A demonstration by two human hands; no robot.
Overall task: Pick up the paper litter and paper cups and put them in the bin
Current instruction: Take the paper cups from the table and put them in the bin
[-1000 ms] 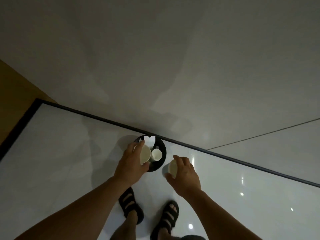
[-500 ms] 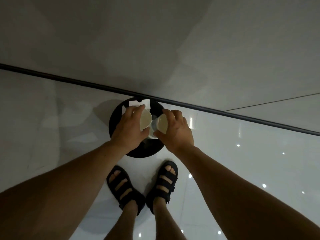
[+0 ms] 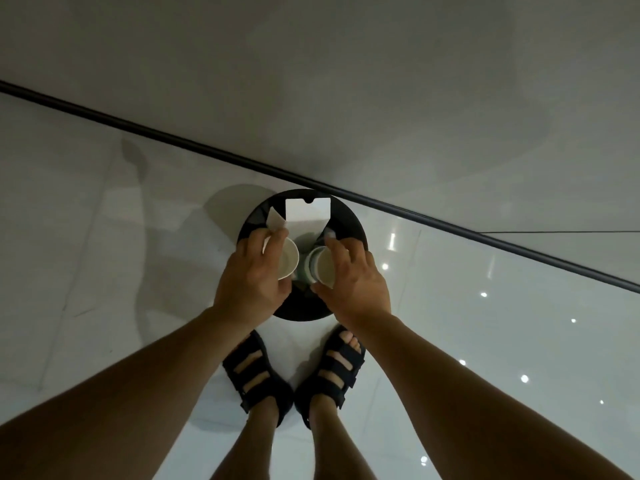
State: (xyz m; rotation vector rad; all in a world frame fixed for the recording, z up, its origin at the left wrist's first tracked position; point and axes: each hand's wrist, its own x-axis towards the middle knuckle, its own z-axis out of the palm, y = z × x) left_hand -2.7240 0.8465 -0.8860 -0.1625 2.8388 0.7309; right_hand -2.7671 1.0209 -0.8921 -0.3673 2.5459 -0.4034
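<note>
Since a moment ago both hands have drawn slightly apart over the black bin point(image 3: 349, 223). The left hand point(image 3: 251, 284) grips one paper cup point(image 3: 287, 259) and a paper scrap point(image 3: 275, 220); the right hand point(image 3: 353, 282) grips another cup point(image 3: 322, 268). The cups look light and crushable, best held gently round the sides.

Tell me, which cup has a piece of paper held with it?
The cup in the left hand: that paper cup has a white paper scrap pinched above it. The right hand holds only its cup.
</note>
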